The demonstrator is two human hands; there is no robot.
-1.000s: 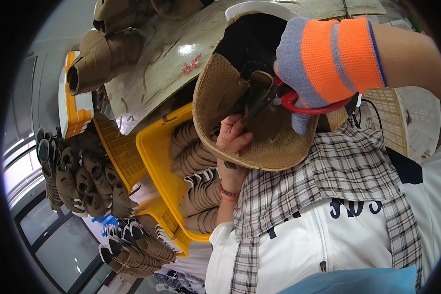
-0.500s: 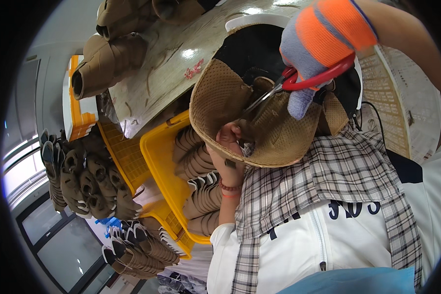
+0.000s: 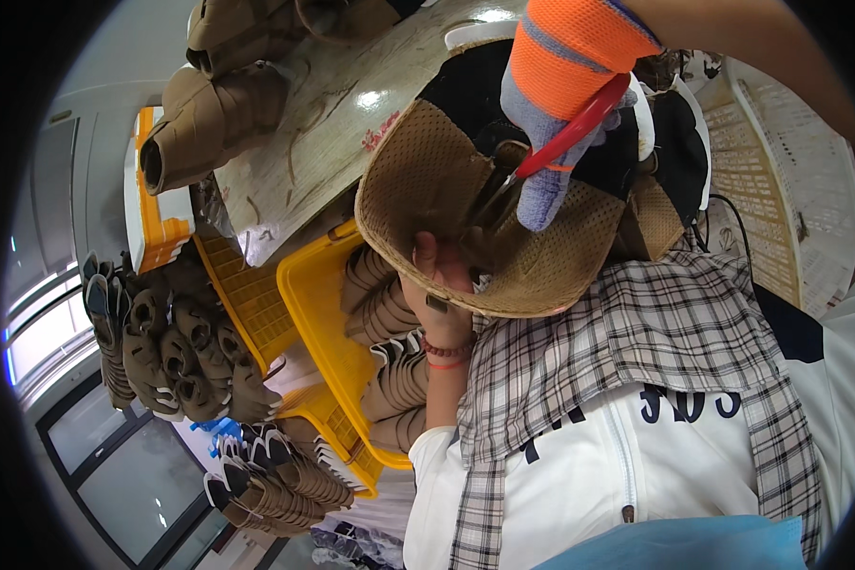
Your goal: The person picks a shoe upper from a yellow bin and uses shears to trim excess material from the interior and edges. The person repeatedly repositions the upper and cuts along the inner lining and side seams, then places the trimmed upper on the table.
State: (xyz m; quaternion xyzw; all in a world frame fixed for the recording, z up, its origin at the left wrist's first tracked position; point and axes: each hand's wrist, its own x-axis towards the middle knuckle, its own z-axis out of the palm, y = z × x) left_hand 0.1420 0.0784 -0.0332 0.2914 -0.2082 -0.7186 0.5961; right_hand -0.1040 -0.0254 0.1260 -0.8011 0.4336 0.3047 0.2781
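Observation:
A brown shoe upper with a perforated inner lining and black parts is held in front of my chest, its opening toward me. My bare left hand grips its lower left edge, thumb inside and the other fingers mostly hidden. My right hand, in an orange and grey knit glove, is closed on red-handled scissors. Their metal blades point down and left into the upper, beside a fold of brown material. The blade tips are hard to make out. Another black and white piece lies behind the upper.
A table with brown uppers stands at upper left. Below it, a yellow crate holds stacked brown uppers. More uppers hang or stand at far left. A cream basket is on the right. A checked apron covers my lap.
My gloved right hand has moved left and turned, so the scissors' red handles now show more edge-on. The upper has shifted slightly left. My left thumb has straightened along the lining.

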